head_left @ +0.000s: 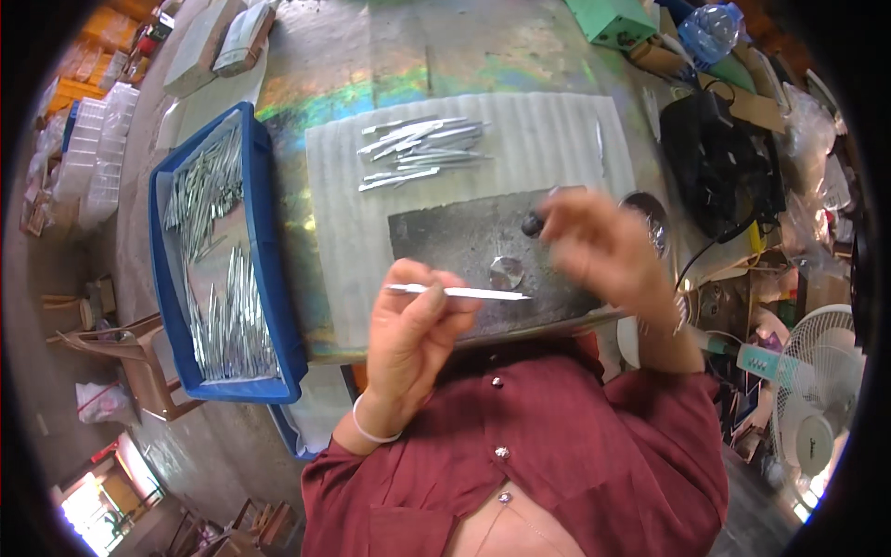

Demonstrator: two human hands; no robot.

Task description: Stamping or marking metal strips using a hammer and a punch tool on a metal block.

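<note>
My left hand (419, 325) pinches a slim silvery-white rod (478, 293) with a pointed end to the right, level above the near edge of a dark grey mat (436, 237). A small shiny disc (506, 272) lies on the mat just beyond the rod. My right hand (599, 246) hovers over the mat's right part, its fingers smeared by motion. Right at its fingertips is a small black rounded piece (533, 223); whether they grip it cannot be made out. Past the mat, a loose pile of similar silvery rods (422, 148) lies on a white foam sheet (538, 139).
On the left stands a blue tray (290, 306) holding two heaps of metal rods. A single thin rod (600, 147) lies on the sheet's right side. Beyond are a round container (647, 215), a black bag-like object (710, 158), a green box (613, 20) and a white fan (815, 371).
</note>
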